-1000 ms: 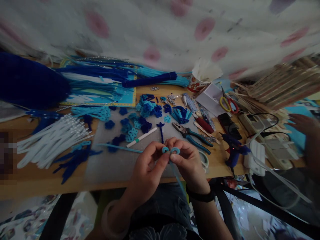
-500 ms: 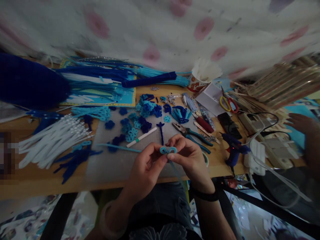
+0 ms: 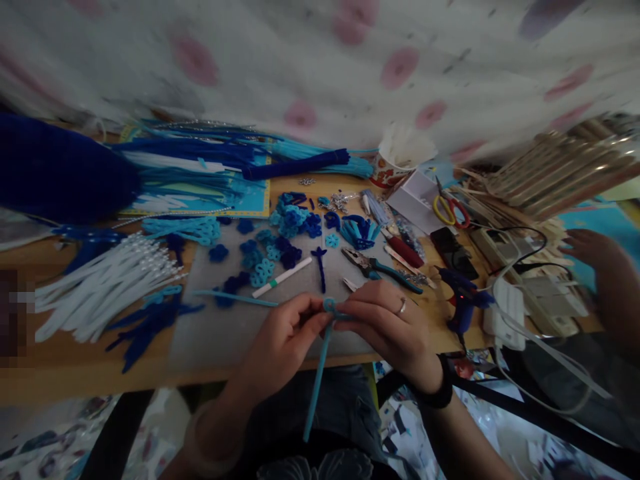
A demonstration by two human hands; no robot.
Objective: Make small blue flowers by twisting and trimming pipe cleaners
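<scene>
2 hands (image 3: 333,320) pinching light-blue looped stem (image 3: 330,305)

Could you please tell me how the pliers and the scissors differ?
The pliers have long teal-and-black handles; the scissors have one yellow and one red loop.
The pliers lie close to the right hand; the scissors lie farther off, by the white box.
Both are two-handled tools, and neither is held.
</scene>
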